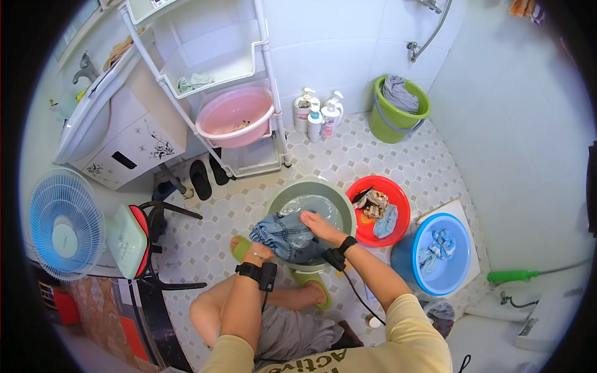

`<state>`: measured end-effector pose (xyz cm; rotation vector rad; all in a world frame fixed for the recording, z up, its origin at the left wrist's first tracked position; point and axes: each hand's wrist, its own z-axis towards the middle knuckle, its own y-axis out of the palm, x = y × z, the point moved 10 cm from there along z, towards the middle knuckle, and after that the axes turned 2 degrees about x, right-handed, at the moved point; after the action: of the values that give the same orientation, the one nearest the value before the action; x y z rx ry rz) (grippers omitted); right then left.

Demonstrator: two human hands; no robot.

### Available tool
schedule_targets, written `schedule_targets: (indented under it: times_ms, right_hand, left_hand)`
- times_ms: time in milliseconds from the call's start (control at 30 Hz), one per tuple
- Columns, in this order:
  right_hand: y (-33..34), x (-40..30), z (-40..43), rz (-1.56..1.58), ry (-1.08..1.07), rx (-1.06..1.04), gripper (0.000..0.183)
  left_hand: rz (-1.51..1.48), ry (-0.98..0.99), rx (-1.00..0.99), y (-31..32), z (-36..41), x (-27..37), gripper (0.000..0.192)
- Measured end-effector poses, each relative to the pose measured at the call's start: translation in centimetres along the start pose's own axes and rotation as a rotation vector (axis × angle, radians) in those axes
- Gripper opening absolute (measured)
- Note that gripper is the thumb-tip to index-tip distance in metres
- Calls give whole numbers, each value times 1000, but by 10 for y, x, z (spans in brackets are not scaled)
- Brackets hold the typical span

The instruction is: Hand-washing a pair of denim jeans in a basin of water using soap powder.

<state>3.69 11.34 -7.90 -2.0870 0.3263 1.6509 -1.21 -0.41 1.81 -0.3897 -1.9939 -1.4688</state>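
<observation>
A blue denim garment with a gathered elastic edge hangs over the near side of a grey-green basin. Water with some foam shows in the basin's far half. My left hand grips the gathered end of the denim at the basin's left rim; its fingers are partly hidden by the cloth. On the garment's right part lies my right hand, thumb on top and fingers curled around the fabric. The lower part of the denim hangs into the basin. Both wrists wear black straps with small devices.
Right of the basin stand a red basin with small cloths and a blue bucket holding wet cloth. A green bucket, pump bottles and a white rack are farther back. A fan stands left. Cables trail from my wrists.
</observation>
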Motion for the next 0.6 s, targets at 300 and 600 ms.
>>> schedule_targets:
  times_ms: [300, 600]
  right_hand:
    - [-34, -24, -11, 361, -54, 121, 34]
    - [-52, -59, -21, 361, -80, 345, 33]
  left_hand:
    - [25, -388, 382, -58, 22, -44, 33]
    - [-332, -474, 138, -1, 25, -43, 48]
